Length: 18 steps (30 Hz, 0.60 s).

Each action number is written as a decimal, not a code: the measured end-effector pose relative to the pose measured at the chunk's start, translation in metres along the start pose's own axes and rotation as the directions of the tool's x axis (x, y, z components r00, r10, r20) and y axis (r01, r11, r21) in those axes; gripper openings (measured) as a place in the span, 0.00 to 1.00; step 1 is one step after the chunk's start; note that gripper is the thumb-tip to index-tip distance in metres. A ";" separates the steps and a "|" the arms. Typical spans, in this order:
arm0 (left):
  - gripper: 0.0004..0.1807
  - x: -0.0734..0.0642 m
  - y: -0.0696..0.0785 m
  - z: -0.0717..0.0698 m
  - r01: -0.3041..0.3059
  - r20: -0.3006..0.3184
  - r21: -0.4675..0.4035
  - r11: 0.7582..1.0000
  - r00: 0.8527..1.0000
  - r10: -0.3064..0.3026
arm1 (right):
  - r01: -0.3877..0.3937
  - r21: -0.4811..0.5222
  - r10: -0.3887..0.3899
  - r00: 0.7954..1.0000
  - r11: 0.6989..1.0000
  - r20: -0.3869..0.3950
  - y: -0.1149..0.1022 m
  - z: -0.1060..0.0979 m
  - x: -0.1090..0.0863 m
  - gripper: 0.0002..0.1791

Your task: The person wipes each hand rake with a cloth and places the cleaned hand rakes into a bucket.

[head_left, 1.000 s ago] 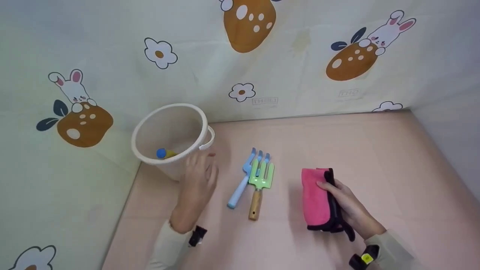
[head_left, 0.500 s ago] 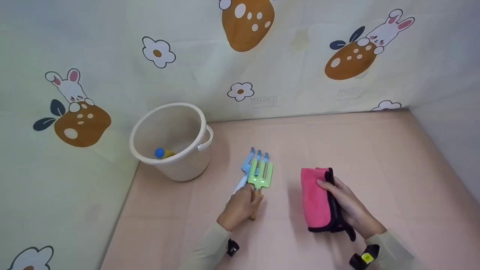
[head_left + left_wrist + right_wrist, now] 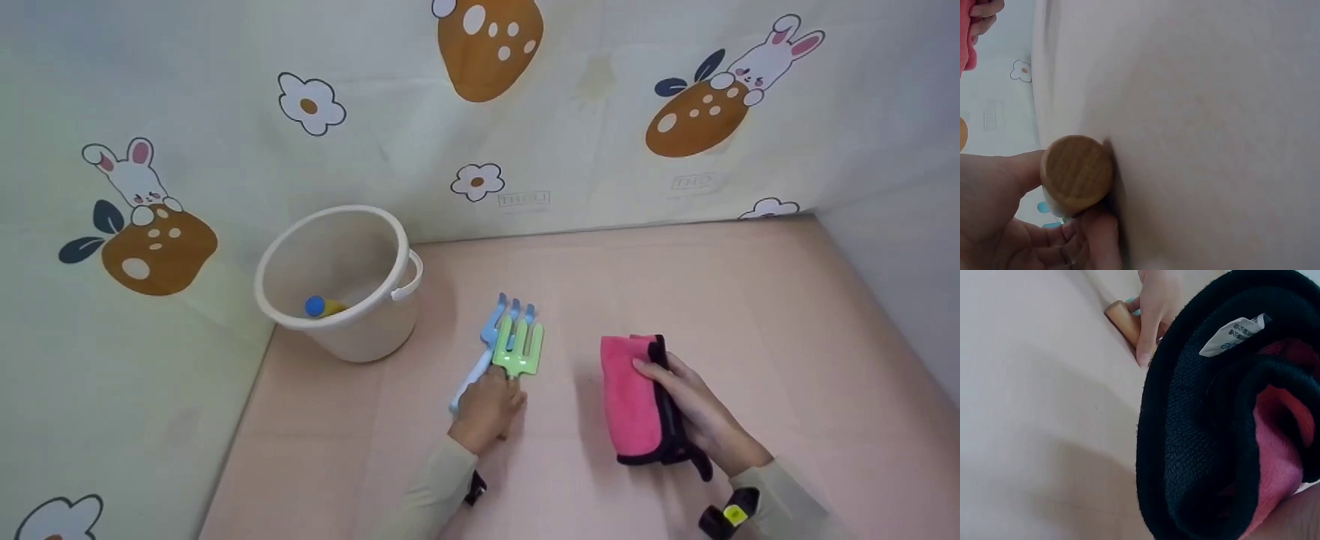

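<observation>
In the head view my left hand grips the wooden handle of a green garden fork, its tines pointing away from me. The left wrist view shows the round end of that handle between thumb and fingers, close to the tabletop. Partly beneath the green fork lies a light blue hand rake. My right hand holds a folded pink towel with black edging. Seen from the right wrist, the towel's rolled dark inner side carries a white label.
A white bucket with a side handle stands at the left, near the wall. Inside it is a blue and yellow thing, mostly hidden. Printed cloth walls border the pink tabletop.
My left hand has moved from beside the bucket to the right, down onto the green fork's handle, and has taken hold of it. The right hand stays in place with the towel.
</observation>
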<state>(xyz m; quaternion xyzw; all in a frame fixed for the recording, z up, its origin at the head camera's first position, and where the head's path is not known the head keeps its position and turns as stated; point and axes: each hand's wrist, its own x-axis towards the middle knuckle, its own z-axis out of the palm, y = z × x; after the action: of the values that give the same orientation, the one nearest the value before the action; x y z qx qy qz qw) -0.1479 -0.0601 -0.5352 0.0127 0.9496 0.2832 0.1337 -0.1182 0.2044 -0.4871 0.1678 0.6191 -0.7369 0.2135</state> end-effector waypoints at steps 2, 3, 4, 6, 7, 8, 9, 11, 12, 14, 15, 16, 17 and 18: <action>0.14 0.000 -0.001 -0.001 -0.014 -0.001 -0.011 1.000 1.000 0.014 | 0.000 -0.007 0.000 1.000 1.000 0.002 0.000 0.000 0.000 0.31; 0.13 0.000 -0.001 -0.002 -0.023 -0.007 -0.012 1.000 1.000 0.023 | 0.002 -0.009 -0.002 1.000 1.000 0.004 0.000 -0.001 0.000 0.31; 0.12 -0.001 -0.001 -0.002 -0.037 -0.016 -0.007 0.999 0.999 0.036 | 0.004 -0.011 -0.004 1.000 1.000 0.008 0.000 -0.001 0.000 0.31; 0.12 -0.002 -0.002 -0.004 -0.068 -0.045 0.015 0.998 0.997 0.068 | 0.009 -0.015 -0.009 1.000 1.000 0.011 0.001 -0.001 0.000 0.31; 0.12 -0.002 -0.002 -0.004 -0.081 -0.064 0.030 0.996 0.995 0.083 | 0.012 -0.017 -0.012 1.000 1.000 0.011 0.000 -0.001 0.000 0.31; 0.13 -0.003 -0.002 -0.005 -0.089 -0.078 0.029 0.996 0.993 0.091 | 0.015 -0.016 -0.015 1.000 1.000 0.008 0.001 -0.001 0.000 0.31; 0.13 -0.003 -0.002 -0.006 -0.087 -0.086 0.029 0.996 0.992 0.090 | 0.016 -0.014 -0.016 1.000 1.000 0.005 0.001 -0.002 0.000 0.31; 0.13 -0.003 -0.002 -0.006 -0.078 -0.094 0.018 0.997 0.992 0.079 | 0.021 -0.014 -0.021 1.000 1.000 0.001 0.000 -0.002 0.000 0.31; 0.13 -0.002 -0.002 -0.007 -0.066 -0.089 0.005 0.998 0.994 0.066 | 0.021 -0.014 -0.021 1.000 1.000 0.001 0.000 -0.001 0.000 0.32; 0.12 -0.001 -0.002 -0.007 -0.037 -0.064 -0.028 0.999 0.997 0.036 | 0.022 -0.011 -0.022 1.000 1.000 -0.001 0.000 -0.001 0.000 0.32; 0.13 -0.001 -0.003 -0.007 -0.028 -0.052 -0.044 0.999 0.998 0.025 | 0.024 -0.008 -0.024 1.000 1.000 -0.002 0.000 -0.001 0.000 0.31; 0.14 -0.001 -0.003 -0.007 -0.023 -0.043 -0.062 0.998 0.999 0.021 | 0.029 -0.009 -0.029 1.000 1.000 -0.004 0.000 0.000 0.000 0.31; 0.15 -0.001 -0.003 -0.008 -0.023 -0.035 -0.078 0.997 0.999 0.020 | 0.034 -0.015 -0.035 0.999 0.999 -0.009 0.000 0.000 0.000 0.31; 0.16 -0.001 -0.003 -0.008 -0.027 -0.034 -0.097 0.995 0.999 0.024 | 0.041 -0.021 -0.041 0.999 0.999 -0.014 0.000 0.001 0.000 0.30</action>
<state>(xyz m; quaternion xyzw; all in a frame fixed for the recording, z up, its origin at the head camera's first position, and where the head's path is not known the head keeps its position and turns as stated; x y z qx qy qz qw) -0.1490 -0.0668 -0.5296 0.0136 0.9365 0.3309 0.1149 -0.1179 0.2039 -0.4869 0.1581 0.6313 -0.7336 0.1957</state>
